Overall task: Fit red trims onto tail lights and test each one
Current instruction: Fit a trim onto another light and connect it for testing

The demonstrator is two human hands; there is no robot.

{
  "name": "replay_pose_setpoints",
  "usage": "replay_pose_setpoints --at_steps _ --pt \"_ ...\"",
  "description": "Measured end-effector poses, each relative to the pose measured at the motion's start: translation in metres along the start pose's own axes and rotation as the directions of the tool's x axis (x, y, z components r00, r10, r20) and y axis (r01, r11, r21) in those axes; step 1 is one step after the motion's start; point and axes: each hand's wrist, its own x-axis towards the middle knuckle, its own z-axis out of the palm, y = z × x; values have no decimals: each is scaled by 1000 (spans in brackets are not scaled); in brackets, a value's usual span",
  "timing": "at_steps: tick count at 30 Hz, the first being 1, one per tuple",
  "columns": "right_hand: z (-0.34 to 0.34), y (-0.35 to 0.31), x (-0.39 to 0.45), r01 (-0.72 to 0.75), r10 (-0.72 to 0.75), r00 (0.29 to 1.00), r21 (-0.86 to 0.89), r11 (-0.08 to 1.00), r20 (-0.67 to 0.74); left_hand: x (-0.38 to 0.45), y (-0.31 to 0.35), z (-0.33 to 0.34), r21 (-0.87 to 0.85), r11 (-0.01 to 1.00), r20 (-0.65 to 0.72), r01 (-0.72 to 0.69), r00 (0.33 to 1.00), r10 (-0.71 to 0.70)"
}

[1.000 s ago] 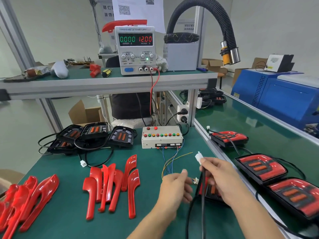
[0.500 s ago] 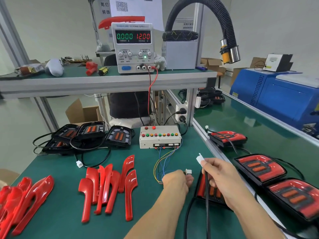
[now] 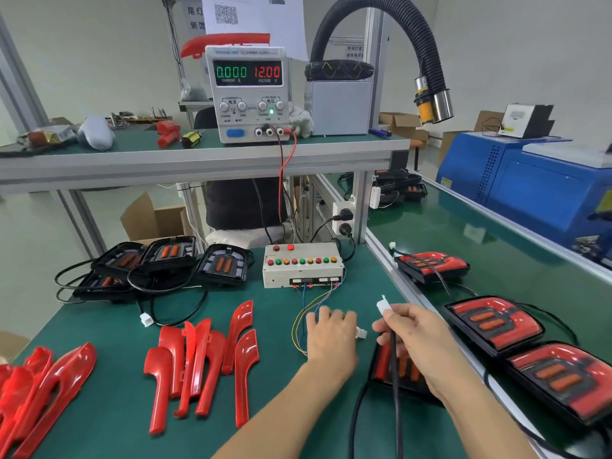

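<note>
My right hand (image 3: pixel 419 341) pinches a black cable just below its white plug (image 3: pixel 382 305), which is raised above the bench. The cable runs down to a tail light with a red trim (image 3: pixel 387 364) that lies under my right wrist. My left hand (image 3: pixel 331 336) rests low on the green mat with its fingers curled. It holds the tester's small white connector (image 3: pixel 361 333), which sticks out at its right side. Coloured wires (image 3: pixel 299 321) lead from there to the beige button test box (image 3: pixel 303 266). Loose red trims (image 3: pixel 198 362) lie to the left.
Several black untrimmed tail lights (image 3: pixel 165 260) with cables sit at the back left, with more red trims (image 3: pixel 43 382) at the far left. Trimmed tail lights (image 3: pixel 493 323) line the right-hand bench. A power supply (image 3: pixel 248 94) reading 12.00 stands on the shelf.
My left hand has sunk to the mat with the tester connector, away from the plug. My right hand keeps the cable plug raised, nearly where it was.
</note>
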Motion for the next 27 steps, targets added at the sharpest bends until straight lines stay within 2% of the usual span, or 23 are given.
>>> replay_pose_setpoints --at_steps 2,4,6,10,13,18,22,27 --pt "0 0 2 -4 4 1000 -25 1000 7 2 -10 6 43 997 75 -57 996 53" --pt "0 1 4 14 -13 1000 -71 997 10 5 -21 7 -43 988 55 -151 987 153" --pt "-1 2 5 62 -60 998 -183 981 18 6 -33 0 -201 956 33 -215 974 226" --pt "-3 3 5 221 -210 974 -537 814 81 6 -60 -20 -568 802 -42 -183 980 194" --pt "0 -2 1 355 -310 933 -594 722 180 8 -71 -40 -755 649 -1 -96 989 145" --pt "9 -8 -2 483 -409 869 -662 574 279 8 -72 -55 -833 550 45 -60 984 175" --pt "10 -9 -3 547 -476 822 -661 514 311 9 -72 -57 -828 558 51 -46 986 157" --pt "11 -8 -5 605 -516 774 -668 434 367 9 -73 -60 -853 522 70 -6 989 127"
